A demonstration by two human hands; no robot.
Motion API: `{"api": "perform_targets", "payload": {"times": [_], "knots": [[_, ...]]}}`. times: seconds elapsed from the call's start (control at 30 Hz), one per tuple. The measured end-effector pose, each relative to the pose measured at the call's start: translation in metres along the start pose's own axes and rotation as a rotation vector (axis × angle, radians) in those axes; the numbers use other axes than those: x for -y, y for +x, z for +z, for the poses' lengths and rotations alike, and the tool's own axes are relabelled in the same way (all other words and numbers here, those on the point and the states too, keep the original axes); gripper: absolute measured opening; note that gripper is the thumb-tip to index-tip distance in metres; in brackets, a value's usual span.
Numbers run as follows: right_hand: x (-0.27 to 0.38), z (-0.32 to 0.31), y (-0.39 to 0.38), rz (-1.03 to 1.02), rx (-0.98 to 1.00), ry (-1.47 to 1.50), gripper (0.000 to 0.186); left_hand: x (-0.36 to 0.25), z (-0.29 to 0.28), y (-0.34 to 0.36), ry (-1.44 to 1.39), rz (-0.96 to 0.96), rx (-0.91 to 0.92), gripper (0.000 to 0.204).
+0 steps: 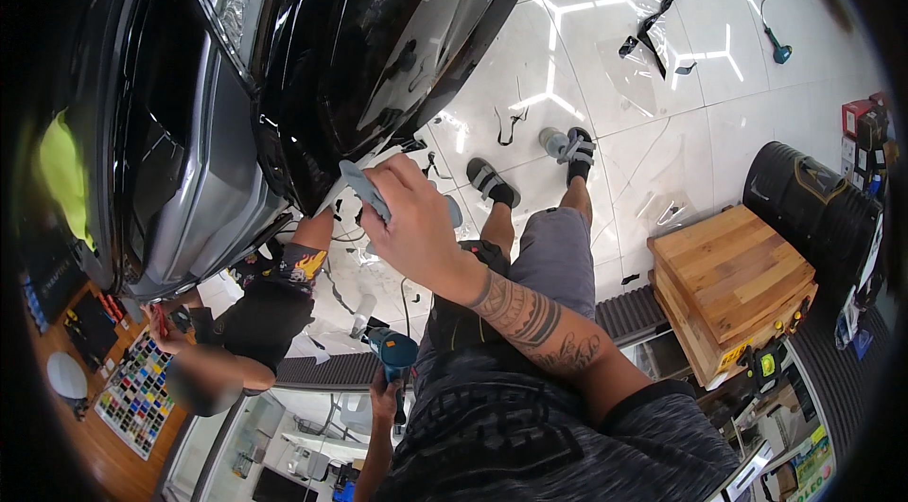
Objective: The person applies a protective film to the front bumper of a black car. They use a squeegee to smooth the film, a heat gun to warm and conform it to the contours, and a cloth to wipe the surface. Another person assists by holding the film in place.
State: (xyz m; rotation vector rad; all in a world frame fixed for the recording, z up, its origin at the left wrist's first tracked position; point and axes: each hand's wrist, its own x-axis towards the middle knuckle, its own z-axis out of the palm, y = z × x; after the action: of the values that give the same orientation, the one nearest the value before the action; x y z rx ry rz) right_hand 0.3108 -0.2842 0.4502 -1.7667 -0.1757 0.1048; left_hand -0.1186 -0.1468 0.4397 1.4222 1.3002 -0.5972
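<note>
My right hand (416, 223) is closed around a grey squeegee-like tool (361, 188), its flat edge at the lower corner of the glossy black car panel (307, 123). Part of the tool also shows past the far side of my fist. Lower down, near my waist, my left hand (385, 400) grips the handle of a teal heat gun (392, 351). The gun's nozzle points up and to the left, apart from the car. A strip of clear film seems to hang by the panel's corner, though my hand partly hides it.
A co-worker (270, 322) crouches at the left by the silver bumper, holding something red. Film scraps (653, 29), a spray bottle (553, 140) by my foot and another teal tool (778, 50) lie around the tiled floor. A wooden box (733, 261) and black drum (804, 185) stand right.
</note>
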Motion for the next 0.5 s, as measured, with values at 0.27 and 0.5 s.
{"api": "perform_targets", "payload": {"times": [0.27,0.5], "knots": [[-0.002,-0.018,0.032,0.034,0.179,-0.025,0.019,-0.005,0.002,-0.004,0.038,-0.005,0.036,0.041],[-0.013,-0.037,0.058,-0.114,0.409,-0.172,0.016,0.0,0.003,0.004,0.11,0.075,0.035,0.045]]}}
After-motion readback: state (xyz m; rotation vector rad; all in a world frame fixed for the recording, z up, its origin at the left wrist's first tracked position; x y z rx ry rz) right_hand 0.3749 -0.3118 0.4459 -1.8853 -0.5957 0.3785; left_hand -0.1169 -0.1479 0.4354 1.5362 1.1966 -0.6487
